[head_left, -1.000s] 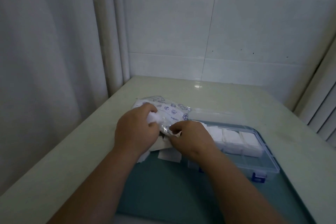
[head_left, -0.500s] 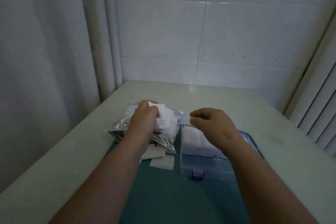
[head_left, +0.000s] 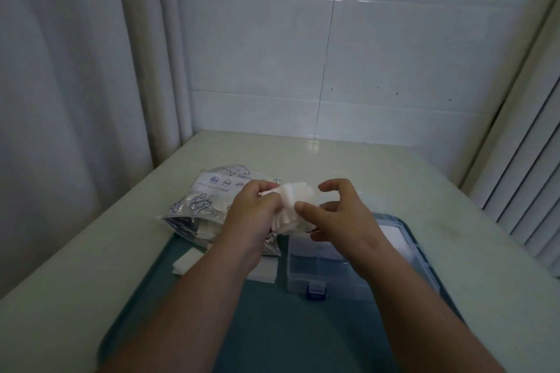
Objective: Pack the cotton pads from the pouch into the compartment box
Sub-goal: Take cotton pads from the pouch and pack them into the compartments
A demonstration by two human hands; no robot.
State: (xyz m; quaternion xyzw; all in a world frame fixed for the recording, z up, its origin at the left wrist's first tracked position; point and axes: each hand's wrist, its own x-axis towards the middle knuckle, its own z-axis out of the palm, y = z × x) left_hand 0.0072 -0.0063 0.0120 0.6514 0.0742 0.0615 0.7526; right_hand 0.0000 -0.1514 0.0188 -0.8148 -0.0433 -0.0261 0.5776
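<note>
A stack of white cotton pads (head_left: 288,201) is held in the air between both hands, above the left end of the compartment box. My left hand (head_left: 251,216) grips the stack's left end. My right hand (head_left: 339,210) curls round its right end, thumb on the front. The printed clear pouch (head_left: 209,200) lies on the table to the left, partly under my left wrist. The clear compartment box (head_left: 330,269) with a blue latch (head_left: 316,292) sits open under my right forearm; white pads (head_left: 391,232) show in a far compartment.
A teal mat (head_left: 272,330) lies under the box and the pouch's near edge. Loose pads (head_left: 185,263) lie on it by the pouch. The pale table (head_left: 378,169) meets a tiled wall behind, a curtain at left and blinds at right.
My left hand has lifted the stack of pads out of the pouch and moved it right. My right hand has come from above the box onto the stack's right end.
</note>
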